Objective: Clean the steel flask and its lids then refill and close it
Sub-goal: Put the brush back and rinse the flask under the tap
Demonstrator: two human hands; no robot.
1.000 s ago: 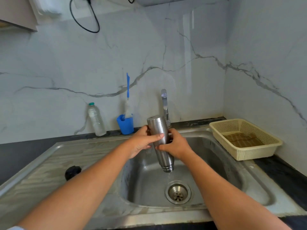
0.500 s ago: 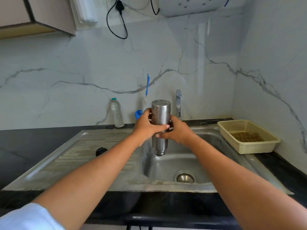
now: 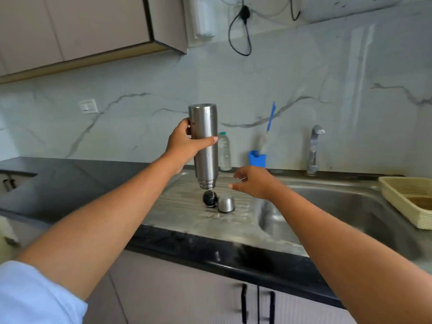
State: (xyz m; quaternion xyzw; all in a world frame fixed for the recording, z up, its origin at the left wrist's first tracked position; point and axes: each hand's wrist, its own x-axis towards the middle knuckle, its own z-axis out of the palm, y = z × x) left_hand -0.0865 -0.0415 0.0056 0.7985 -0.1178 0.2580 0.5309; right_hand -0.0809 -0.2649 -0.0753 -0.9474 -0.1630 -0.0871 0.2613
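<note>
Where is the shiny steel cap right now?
In the head view, the steel cap stands on the drainboard, just right of the black stopper, slightly lower-right of the upturned flask.

A clear plastic bottle [image 3: 224, 152] (green cap) stands against the marble wall, near a blue holder [image 3: 257, 159] with a blue-handled brush [image 3: 270, 118] in it. A cream basket [image 3: 397, 202] sits far right. A white switch [image 3: 88, 105] is on the wall.
</note>
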